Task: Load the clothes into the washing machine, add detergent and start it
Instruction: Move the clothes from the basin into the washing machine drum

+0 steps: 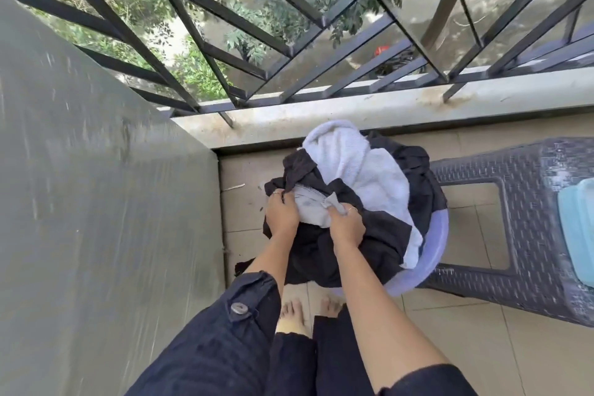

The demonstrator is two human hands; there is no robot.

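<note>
A lilac plastic basin stands on the tiled floor, heaped with clothes: black garments and a white towel on top. My left hand grips the left edge of the pile, fingers closed on black and pale cloth. Just to its right, my right hand clutches a bunch of pale cloth and black fabric. Both hands sit on the near left part of the heap. No washing machine or detergent can be identified for certain.
A grey wall runs along the left. A concrete ledge with black metal bars closes the front. A dark woven plastic stool stands right of the basin, with a light blue container on it. My bare feet are below the basin.
</note>
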